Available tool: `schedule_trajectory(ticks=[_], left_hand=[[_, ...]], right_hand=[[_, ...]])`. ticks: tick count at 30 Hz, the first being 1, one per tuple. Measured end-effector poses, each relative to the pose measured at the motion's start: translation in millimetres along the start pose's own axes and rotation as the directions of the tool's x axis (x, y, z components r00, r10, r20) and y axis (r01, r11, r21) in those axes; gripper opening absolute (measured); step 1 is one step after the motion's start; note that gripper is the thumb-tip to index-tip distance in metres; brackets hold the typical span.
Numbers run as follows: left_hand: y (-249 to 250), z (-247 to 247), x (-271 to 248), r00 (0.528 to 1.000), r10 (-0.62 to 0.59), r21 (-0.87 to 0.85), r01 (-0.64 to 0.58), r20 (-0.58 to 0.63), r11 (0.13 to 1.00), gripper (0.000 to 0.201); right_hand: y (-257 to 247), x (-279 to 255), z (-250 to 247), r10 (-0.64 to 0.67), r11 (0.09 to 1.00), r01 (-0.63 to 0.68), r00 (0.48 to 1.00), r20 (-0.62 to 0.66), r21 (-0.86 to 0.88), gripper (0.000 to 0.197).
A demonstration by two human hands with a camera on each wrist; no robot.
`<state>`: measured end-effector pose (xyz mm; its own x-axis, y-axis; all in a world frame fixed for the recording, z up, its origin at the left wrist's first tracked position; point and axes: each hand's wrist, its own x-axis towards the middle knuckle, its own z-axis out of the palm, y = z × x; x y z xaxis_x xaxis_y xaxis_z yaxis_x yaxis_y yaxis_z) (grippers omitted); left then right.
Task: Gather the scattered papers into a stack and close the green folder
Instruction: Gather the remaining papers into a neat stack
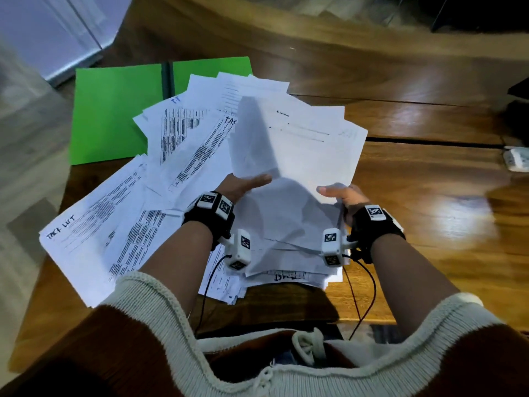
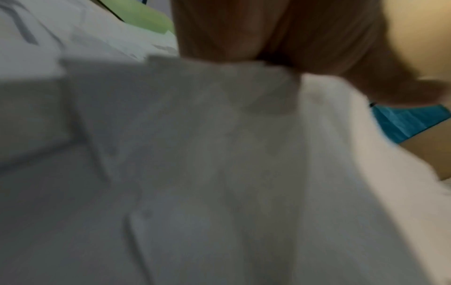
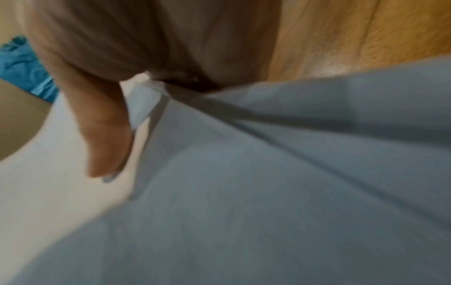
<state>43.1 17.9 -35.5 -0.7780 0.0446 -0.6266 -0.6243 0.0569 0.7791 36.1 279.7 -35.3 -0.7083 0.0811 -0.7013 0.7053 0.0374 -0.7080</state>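
1. Between our two hands, a loose bundle of white printed paper sheets (image 1: pixel 292 173) stands tilted up off the brown wooden table (image 1: pixel 415 196), fanned and uneven at its far edge.
2. Our left hand (image 1: pixel 243 186) grips the bundle's left edge, thumb on top; our right hand (image 1: pixel 342 196) pinches its right edge, thumb laid over the sheets.
3. Left of the bundle, more scattered white printed pages (image 1: pixel 120 219) lie overlapped on the table, long sides slanting away from us; the left hand is nearer them.
4. Beyond and left of the bundle, the open bright green card folder (image 1: pixel 114 116) lies flat, its far-right half partly covered by sheets.
5. We judge those covering sheets stand in the way of closing it.
6. Right of the bundle, a small white object (image 1: pixel 516 159) sits at the table's edge.
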Motion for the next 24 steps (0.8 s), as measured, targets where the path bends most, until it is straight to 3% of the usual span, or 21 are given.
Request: schedule_trajectory(ticks=[2, 5, 8, 11, 12, 14, 16, 20, 24], left_hand=[[0.9, 2.3, 7.6, 0.994, 0.032, 0.006, -0.032, -0.104, 0.999, 0.091], [8.2, 4.9, 14.0, 0.994, 0.061, 0.206, -0.042, -0.088, 0.978, 0.091], [17.4, -15.5, 24.8, 0.985, 0.031, 0.302, 0.022, -0.170, 0.953, 0.060], [28.4, -59.9, 40.5, 0.925, 0.073, 0.410, 0.094, -0.372, 0.907, 0.027], [33.4, -76.5, 44.4, 0.897, 0.085, 0.466, 0.143, -0.434, 0.873, 0.031], [38.1, -103.4, 51.2, 0.856, 0.044, 0.551, 0.292, -0.516, 0.782, 0.065], [38.3, -119.1, 56.1, 0.849, -0.015, 0.612, 0.393, -0.528, 0.686, 0.088], [37.7, -123.8, 62.3, 0.884, -0.062, 0.679, 0.399, -0.463, 0.617, 0.107], [43.0, -120.4, 67.5, 0.821, -0.041, 0.645, 0.477, -0.569, 0.597, 0.118]], right_hand=[[0.6, 1.6, -1.5, 0.011, 0.997, -0.016, 0.998, -0.063, -0.071, 0.025], [3.7, 6.2, -1.8, -0.028, 0.994, 0.010, 0.985, -0.171, -0.105, 0.044], [9.8, 13.7, -2.8, -0.034, 0.990, -0.007, 0.959, -0.280, -0.144, 0.054], [9.4, 24.7, -4.4, -0.024, 0.964, -0.079, 0.926, -0.378, -0.254, 0.053], [7.5, 28.6, -4.5, -0.031, 0.944, -0.109, 0.910, -0.413, -0.310, 0.054], [3.1, 31.7, -2.0, -0.041, 0.894, -0.170, 0.890, -0.454, -0.414, 0.060], [-1.2, 35.5, 0.5, -0.024, 0.862, -0.197, 0.904, -0.426, -0.467, 0.057], [-8.3, 39.1, 0.8, 0.031, 0.857, -0.210, 0.932, -0.361, -0.470, 0.046], [-10.5, 45.8, -2.6, 0.076, 0.849, -0.248, 0.931, -0.357, -0.466, 0.045]])
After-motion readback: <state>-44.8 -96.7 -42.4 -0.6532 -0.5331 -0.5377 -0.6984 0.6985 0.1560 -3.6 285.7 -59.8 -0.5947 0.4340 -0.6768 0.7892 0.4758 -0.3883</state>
